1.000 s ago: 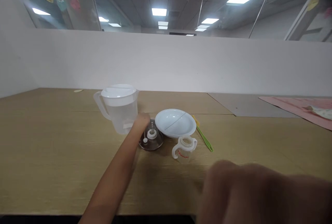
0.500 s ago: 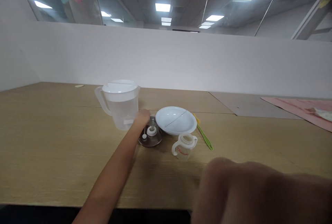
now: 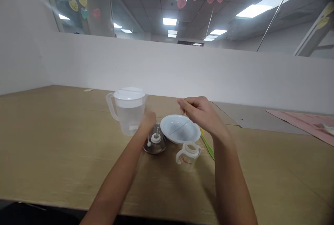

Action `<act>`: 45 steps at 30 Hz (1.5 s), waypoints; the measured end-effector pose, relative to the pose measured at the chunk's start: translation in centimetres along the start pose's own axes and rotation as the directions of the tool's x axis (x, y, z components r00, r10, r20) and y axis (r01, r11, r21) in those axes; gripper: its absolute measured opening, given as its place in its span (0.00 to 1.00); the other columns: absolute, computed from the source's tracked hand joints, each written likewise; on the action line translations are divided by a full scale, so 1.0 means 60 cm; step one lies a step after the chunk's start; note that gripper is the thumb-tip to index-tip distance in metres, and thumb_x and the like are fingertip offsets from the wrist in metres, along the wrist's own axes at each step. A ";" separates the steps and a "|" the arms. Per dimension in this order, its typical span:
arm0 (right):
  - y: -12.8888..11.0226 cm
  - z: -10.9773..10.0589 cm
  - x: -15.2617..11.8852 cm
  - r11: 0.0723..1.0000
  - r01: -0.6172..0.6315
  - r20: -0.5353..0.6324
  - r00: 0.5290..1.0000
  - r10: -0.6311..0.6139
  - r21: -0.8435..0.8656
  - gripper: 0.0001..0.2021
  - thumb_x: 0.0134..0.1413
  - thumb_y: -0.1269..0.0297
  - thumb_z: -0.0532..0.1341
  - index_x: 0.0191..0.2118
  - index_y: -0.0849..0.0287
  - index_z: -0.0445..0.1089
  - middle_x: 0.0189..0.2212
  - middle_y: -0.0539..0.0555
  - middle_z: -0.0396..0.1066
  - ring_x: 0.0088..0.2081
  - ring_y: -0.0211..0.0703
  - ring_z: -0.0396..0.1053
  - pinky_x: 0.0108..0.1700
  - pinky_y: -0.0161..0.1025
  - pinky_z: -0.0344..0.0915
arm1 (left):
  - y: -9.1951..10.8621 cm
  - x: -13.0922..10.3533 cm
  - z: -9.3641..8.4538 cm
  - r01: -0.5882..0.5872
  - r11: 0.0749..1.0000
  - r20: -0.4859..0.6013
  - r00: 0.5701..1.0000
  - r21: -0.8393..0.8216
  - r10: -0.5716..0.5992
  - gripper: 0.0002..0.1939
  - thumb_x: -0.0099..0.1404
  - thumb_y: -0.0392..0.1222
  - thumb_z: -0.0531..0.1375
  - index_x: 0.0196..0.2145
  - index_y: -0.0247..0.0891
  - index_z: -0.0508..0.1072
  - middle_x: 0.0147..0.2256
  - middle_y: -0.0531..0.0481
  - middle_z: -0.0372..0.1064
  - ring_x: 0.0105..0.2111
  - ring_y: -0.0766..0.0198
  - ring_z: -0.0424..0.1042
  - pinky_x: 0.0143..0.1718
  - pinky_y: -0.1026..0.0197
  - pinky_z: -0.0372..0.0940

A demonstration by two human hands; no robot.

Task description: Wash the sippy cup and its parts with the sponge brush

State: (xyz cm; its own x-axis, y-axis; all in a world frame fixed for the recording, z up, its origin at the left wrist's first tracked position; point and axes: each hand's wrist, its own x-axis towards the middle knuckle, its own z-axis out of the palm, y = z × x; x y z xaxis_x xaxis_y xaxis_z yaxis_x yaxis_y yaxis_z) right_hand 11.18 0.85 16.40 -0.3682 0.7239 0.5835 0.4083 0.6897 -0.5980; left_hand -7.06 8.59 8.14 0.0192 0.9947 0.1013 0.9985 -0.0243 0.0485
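Note:
My left hand [image 3: 149, 120] is closed at the back left edge of a dark shiny dish [image 3: 154, 151]; its fingertips are hidden from me. In the dish lie a white bottle collar with a clear nipple [image 3: 156, 138], a thin straw with a white end [image 3: 149, 144] and a clear dome-like part [image 3: 157, 127]. My right hand [image 3: 198, 111] hovers over the back right of a white bowl [image 3: 180, 138], fingers curled and thumb pressed near them; nothing shows in its grasp. In front of the bowl stands a clear baby bottle [image 3: 188, 160] with white handles and an open top.
A lidded clear pitcher [image 3: 130, 117] holding liquid stands behind my left hand. A green-handled brush [image 3: 208, 145] lies right of the bowl, partly behind my right arm. At the far right is a pink cloth [image 3: 294, 119]. The white wall [image 3: 167, 68] bounds the table [image 3: 65, 148].
My right hand has moved from close to the camera, at lower right, forward and left to above the bowl. My left hand stays by the dish. The view has tilted up slightly.

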 end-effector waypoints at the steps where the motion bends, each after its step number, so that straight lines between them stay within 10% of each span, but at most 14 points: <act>1: 0.044 0.000 0.020 0.995 -0.098 0.033 0.995 0.098 -0.024 0.19 0.58 0.56 0.50 0.22 0.62 0.62 0.12 0.45 0.53 0.14 0.27 0.51 0.18 0.27 0.49 | 0.004 -0.003 -0.011 -0.001 1.000 -0.014 1.000 0.018 0.001 0.13 0.62 0.40 0.56 0.43 0.30 0.67 0.43 0.42 0.66 0.43 0.58 0.67 0.43 0.52 0.64; 5: 0.201 0.034 0.055 0.827 -0.473 0.226 0.807 0.545 -0.305 0.10 0.55 0.68 0.50 0.32 0.66 0.67 0.14 0.48 0.61 0.14 0.30 0.58 0.18 0.27 0.53 | 0.023 -0.025 -0.056 -0.054 0.997 -0.100 0.993 0.048 0.059 0.10 0.54 0.29 0.58 0.36 0.26 0.70 0.38 0.34 0.68 0.42 0.51 0.68 0.40 0.55 0.63; 10: 0.273 0.099 0.039 0.771 -0.538 0.279 0.725 0.629 -0.339 0.04 0.46 0.72 0.58 0.25 0.68 0.68 0.13 0.51 0.64 0.14 0.34 0.61 0.20 0.29 0.59 | 0.030 -0.050 -0.098 -0.239 0.968 -0.237 0.947 -0.072 0.216 0.09 0.51 0.33 0.59 0.34 0.33 0.70 0.33 0.44 0.71 0.35 0.58 0.69 0.33 0.62 0.62; 19: 0.234 0.037 0.067 0.864 -0.491 -0.062 0.871 0.487 -0.110 0.03 0.49 0.69 0.57 0.30 0.63 0.66 0.26 0.53 0.71 0.27 0.35 0.71 0.29 0.28 0.66 | 0.038 -0.010 -0.073 -0.468 0.546 -0.339 0.883 -0.695 0.325 0.08 0.45 0.35 0.62 0.27 0.31 0.74 0.29 0.48 0.73 0.32 0.62 0.71 0.32 0.66 0.64; 25: 0.083 -0.034 0.037 0.895 0.133 -0.433 0.898 0.073 0.426 0.17 0.44 0.56 0.63 0.32 0.57 0.54 0.32 0.53 0.72 0.31 0.38 0.72 0.35 0.37 0.71 | 0.039 0.014 -0.053 -0.343 0.305 -0.239 0.914 -0.889 0.328 0.11 0.45 0.35 0.63 0.30 0.31 0.75 0.31 0.46 0.74 0.33 0.60 0.72 0.36 0.61 0.65; 45: 0.074 -0.028 0.030 0.985 -0.066 -0.133 0.987 0.088 0.159 0.09 0.49 0.60 0.60 0.34 0.61 0.67 0.31 0.54 0.74 0.36 0.40 0.71 0.39 0.36 0.65 | 0.057 -0.003 -0.065 -0.350 0.182 -0.282 0.905 -0.919 0.319 0.14 0.51 0.37 0.61 0.37 0.32 0.75 0.34 0.45 0.73 0.36 0.61 0.69 0.38 0.62 0.62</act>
State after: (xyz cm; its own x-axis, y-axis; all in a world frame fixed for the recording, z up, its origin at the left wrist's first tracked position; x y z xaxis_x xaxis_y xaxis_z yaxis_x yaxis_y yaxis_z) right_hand 13.72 5.18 15.69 -0.2167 0.7728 0.5965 0.2941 0.6343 -0.7149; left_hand -3.84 7.95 12.18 0.3213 0.8643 0.3870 0.1282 -0.4446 0.8865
